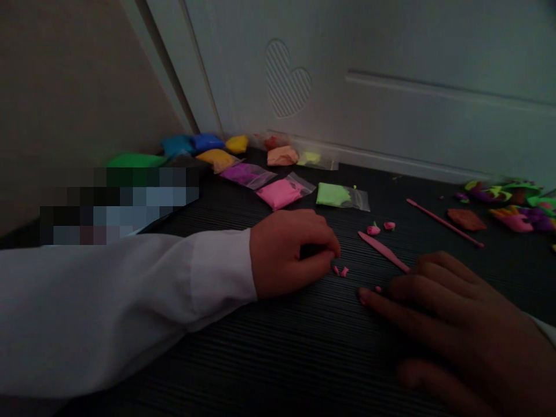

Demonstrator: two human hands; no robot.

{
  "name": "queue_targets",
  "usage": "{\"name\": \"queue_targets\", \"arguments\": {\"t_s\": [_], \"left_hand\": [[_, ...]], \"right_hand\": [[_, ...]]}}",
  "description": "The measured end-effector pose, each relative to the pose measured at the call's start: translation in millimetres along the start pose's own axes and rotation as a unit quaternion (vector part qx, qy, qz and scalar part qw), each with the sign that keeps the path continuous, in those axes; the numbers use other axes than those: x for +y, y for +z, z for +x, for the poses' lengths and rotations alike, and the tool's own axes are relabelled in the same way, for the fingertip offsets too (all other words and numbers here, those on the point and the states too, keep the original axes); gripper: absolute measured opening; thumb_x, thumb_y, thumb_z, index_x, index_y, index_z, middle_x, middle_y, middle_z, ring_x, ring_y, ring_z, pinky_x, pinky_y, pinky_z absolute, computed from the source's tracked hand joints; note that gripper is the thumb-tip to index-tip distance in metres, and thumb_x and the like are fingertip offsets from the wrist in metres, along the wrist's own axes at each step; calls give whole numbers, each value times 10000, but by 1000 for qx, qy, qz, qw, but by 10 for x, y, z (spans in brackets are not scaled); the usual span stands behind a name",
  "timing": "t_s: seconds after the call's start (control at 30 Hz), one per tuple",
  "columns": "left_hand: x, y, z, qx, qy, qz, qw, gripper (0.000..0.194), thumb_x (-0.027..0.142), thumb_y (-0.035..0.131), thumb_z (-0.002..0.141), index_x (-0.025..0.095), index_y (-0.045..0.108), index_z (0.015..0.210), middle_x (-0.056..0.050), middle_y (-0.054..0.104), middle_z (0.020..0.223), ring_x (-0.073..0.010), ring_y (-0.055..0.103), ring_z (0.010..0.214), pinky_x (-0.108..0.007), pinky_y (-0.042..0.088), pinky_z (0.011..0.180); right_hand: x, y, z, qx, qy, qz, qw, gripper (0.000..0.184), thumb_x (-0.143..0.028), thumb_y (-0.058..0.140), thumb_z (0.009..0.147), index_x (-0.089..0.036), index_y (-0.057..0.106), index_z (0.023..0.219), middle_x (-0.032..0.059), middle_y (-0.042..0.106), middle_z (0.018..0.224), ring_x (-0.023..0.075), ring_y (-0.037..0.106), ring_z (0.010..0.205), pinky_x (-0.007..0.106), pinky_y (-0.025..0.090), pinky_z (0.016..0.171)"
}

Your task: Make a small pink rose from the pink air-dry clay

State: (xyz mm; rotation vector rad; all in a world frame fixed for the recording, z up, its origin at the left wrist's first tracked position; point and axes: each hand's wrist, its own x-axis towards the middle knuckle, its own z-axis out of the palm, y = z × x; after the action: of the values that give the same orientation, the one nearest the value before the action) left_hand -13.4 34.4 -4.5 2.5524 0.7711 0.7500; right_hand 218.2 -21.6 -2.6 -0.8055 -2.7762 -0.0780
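Observation:
My left hand (295, 253) rests on the dark tabletop, thumb and forefinger tips pinched together. Whatever may be between those tips is too small or hidden to make out. Just past them lie small pink clay bits (344, 271). To the right, my right hand (469, 324) is spread low over the table, its forefinger stretched out and its tip at the surface. Close beside that finger is a tiny pink clay ball (378, 289). A pink plastic modelling knife (382, 251) lies with one end behind my right hand. Beyond its tip sit two small pink clay rosebuds (373, 229).
Bags of pink clay (280, 192), light green clay (333, 194) and purple clay (243, 174) lie behind, with more colours further back. At right are a thin pink stick (445, 223), a brown clay piece (466, 219) and colourful clay figures (515, 218). A white panel (391, 116) stands behind.

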Motion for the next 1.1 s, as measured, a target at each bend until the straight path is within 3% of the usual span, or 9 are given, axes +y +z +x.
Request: {"name": "queue_targets", "arguments": {"t_s": [0.17, 0.33, 0.53, 0.73, 0.93, 1.1], "left_hand": [[-3, -1, 2, -3, 0, -7, 1000, 186, 120, 472, 753, 112, 650, 805, -30, 588, 694, -123, 509, 707, -210, 389, 627], [4, -2, 5, -2, -2, 0, 1000, 186, 119, 472, 753, 117, 652, 798, -25, 583, 683, -118, 504, 690, -211, 386, 634], [4, -4, 3, -3, -3, -5, 1000, 185, 119, 474, 753, 104, 652, 800, -31, 582, 687, -118, 502, 691, -209, 384, 630], [-4, 3, 2, 3, 2, -6, 1000, 179, 113, 479, 748, 102, 652, 791, -30, 580, 677, -118, 499, 685, -208, 379, 624], [-3, 1, 4, 2, 2, -9, 1000, 185, 116, 478, 750, 100, 656, 795, -31, 583, 681, -116, 503, 684, -208, 380, 626], [-1, -1, 8, -1, 0, -3, 1000, 185, 120, 478, 747, 125, 654, 803, -19, 583, 676, -115, 503, 685, -206, 384, 625]], "right_hand": [[6, -3, 11, 19, -75, 1, 997, 410, -494, 397, 835, -210, 589, 1060, 19, 607, 778, 167, 478, 659, 381, 319, 685], [7, 7, 9, 10, -27, 2, 1000, 465, -513, 437, 802, -195, 554, 1121, 24, 603, 835, 181, 484, 718, 385, 317, 700], [7, -6, 0, 17, -63, 15, 998, 376, -438, 421, 842, -191, 570, 1083, 25, 598, 788, 176, 479, 685, 394, 314, 692], [2, 1, 3, 7, -26, 11, 1000, 418, -436, 456, 819, -174, 540, 1133, 30, 593, 820, 178, 478, 710, 388, 316, 685], [2, -11, 9, 13, -77, 12, 997, 354, -431, 420, 845, -200, 586, 1057, 15, 602, 744, 162, 485, 645, 380, 324, 669], [-1, 1, 5, -1, -29, 0, 1000, 411, -438, 457, 815, -188, 544, 1129, 31, 604, 826, 180, 500, 713, 388, 328, 698]]}}
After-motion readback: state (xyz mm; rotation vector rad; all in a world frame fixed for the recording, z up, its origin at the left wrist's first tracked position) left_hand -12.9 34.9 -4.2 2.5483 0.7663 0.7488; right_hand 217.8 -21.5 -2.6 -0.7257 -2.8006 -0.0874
